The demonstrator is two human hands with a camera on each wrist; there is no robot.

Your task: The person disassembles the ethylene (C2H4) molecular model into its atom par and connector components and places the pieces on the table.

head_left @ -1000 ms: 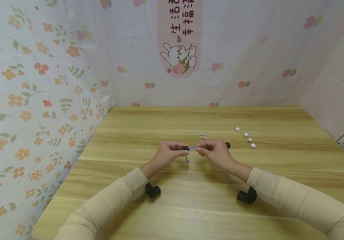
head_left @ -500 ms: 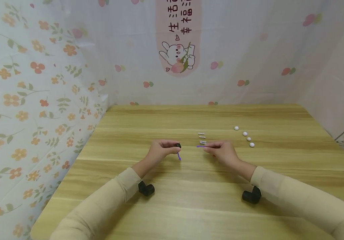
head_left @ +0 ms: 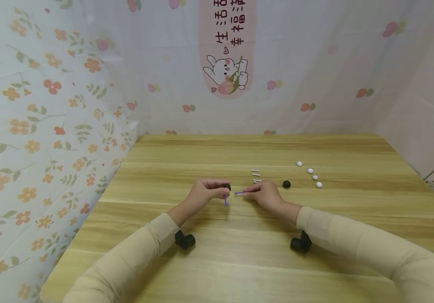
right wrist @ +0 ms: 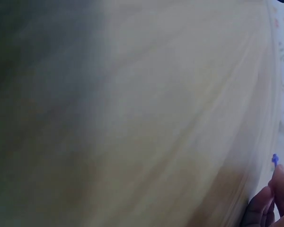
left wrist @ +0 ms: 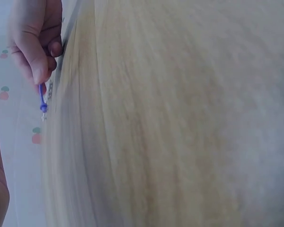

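In the head view my left hand (head_left: pixel 204 194) pinches a small black ball (head_left: pixel 227 186) between thumb and fingers. A thin purple connector stick (head_left: pixel 226 201) hangs down from that ball. Facing it a short distance to the right, my right hand (head_left: pixel 267 196) pinches a second purple connector stick (head_left: pixel 239 193), its free end pointing toward the ball with a gap between. The left wrist view shows the right hand (left wrist: pixel 34 42) with its purple stick (left wrist: pixel 42 101) pointing down. In the right wrist view a purple tip (right wrist: pixel 275 159) sticks out past the fingertips.
Another black ball (head_left: pixel 287 184) lies just right of the right hand. Several white balls (head_left: pixel 310 171) lie farther right, and short whitish sticks (head_left: pixel 255 170) lie behind the right hand on the wooden table (head_left: pixel 239 261). Black curved pieces (head_left: pixel 185 240) sit under both forearms.
The right-hand stick reached the black ball at first, then moved off to the right. Now it is back closer and lower. The left hand has shifted slightly left from its earliest place.
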